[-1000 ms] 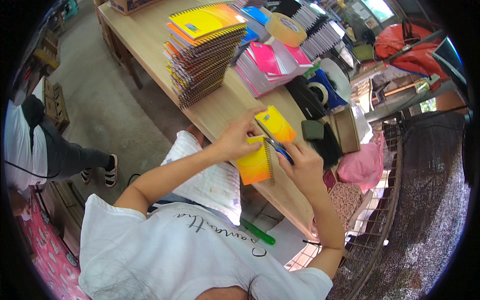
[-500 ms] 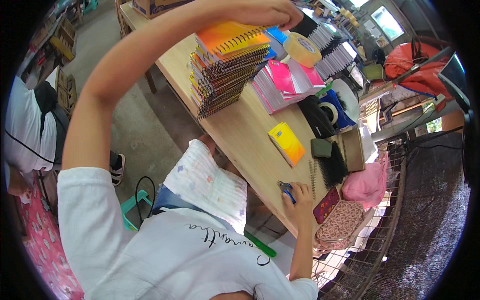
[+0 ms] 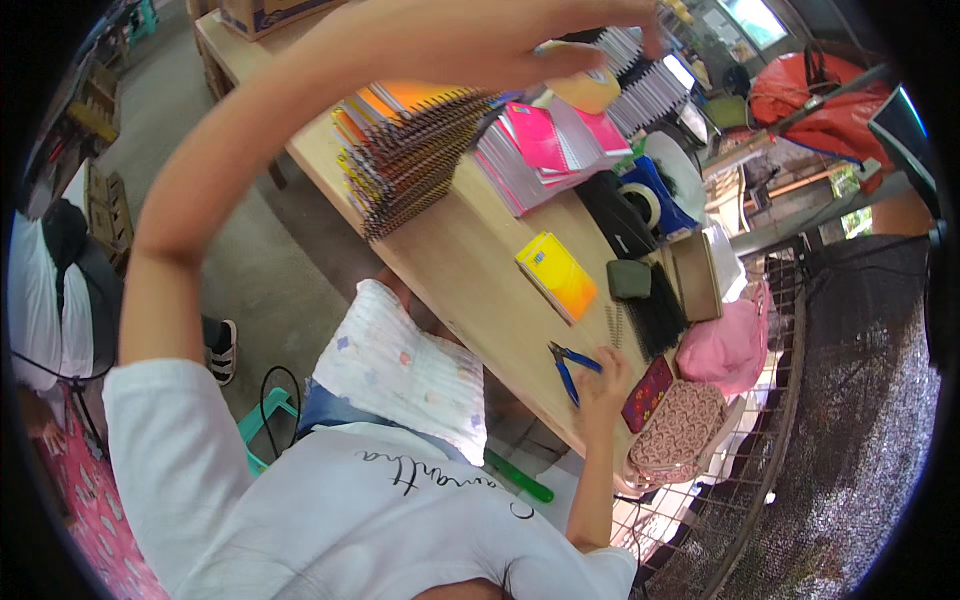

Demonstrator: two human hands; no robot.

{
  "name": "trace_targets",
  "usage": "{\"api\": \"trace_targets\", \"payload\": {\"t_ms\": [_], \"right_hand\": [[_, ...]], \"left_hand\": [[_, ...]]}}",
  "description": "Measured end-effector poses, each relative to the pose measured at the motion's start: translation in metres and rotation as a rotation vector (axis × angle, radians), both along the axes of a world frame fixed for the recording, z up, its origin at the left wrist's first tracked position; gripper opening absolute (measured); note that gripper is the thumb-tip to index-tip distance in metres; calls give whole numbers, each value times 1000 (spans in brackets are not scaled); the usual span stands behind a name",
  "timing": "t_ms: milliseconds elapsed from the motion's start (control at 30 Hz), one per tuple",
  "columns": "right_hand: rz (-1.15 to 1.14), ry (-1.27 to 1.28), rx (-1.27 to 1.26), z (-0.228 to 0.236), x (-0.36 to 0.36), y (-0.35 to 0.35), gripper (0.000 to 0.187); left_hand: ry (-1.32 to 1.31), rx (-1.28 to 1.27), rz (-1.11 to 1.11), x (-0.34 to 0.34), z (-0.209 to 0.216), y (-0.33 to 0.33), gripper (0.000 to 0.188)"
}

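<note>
My left hand (image 3: 590, 50) reaches across the top of the view, fingers apart and partly cut off by the edge. It hovers near a roll of tape (image 3: 588, 92), beyond a tall stack of spiral-bound notebooks (image 3: 410, 160) with orange and yellow covers. My right hand (image 3: 606, 385) rests low over the table, around the blue handles of small pliers (image 3: 566, 362), whose handles are spread. Just beyond the pliers lies a yellow-orange notebook (image 3: 556, 277) without a visible spiral. A loose wire coil (image 3: 614, 325) lies between it and my right hand.
Pink-covered notebooks (image 3: 540, 150) stand behind the yellow one. Black coils (image 3: 655, 315), a green pouch (image 3: 629, 279), a pink bag (image 3: 722, 345) and a patterned case (image 3: 680, 430) line the right edge. A cloth (image 3: 400, 365) covers my lap. Another person (image 3: 60, 290) is at left.
My left hand has left the notebook stack's top, moving right and spreading its fingers. The pliers' handles have spread apart beside my right hand. The whole view has shifted slightly.
</note>
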State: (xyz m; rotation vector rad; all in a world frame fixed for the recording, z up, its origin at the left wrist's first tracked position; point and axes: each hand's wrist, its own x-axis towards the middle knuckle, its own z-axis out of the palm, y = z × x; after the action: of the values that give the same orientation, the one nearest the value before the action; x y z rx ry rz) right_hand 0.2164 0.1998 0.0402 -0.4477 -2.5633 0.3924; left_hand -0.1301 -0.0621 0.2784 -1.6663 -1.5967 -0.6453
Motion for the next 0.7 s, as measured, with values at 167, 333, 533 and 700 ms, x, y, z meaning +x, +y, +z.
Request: {"api": "trace_targets", "payload": {"t_ms": [167, 333, 533, 700], "right_hand": [[-271, -139, 20, 8, -48, 58, 20], [-424, -395, 322, -14, -79, 68, 25], [-255, 151, -30, -5, -54, 103, 19], [11, 20, -8, 36, -42, 68, 25]], "left_hand": [[-958, -162, -297, 121, -90, 23, 32], [-1197, -349, 444, 70, -245, 155, 37], [-1201, -399, 542, 43, -256, 167, 35], [-1395, 42, 244, 73, -243, 131, 31]]}}
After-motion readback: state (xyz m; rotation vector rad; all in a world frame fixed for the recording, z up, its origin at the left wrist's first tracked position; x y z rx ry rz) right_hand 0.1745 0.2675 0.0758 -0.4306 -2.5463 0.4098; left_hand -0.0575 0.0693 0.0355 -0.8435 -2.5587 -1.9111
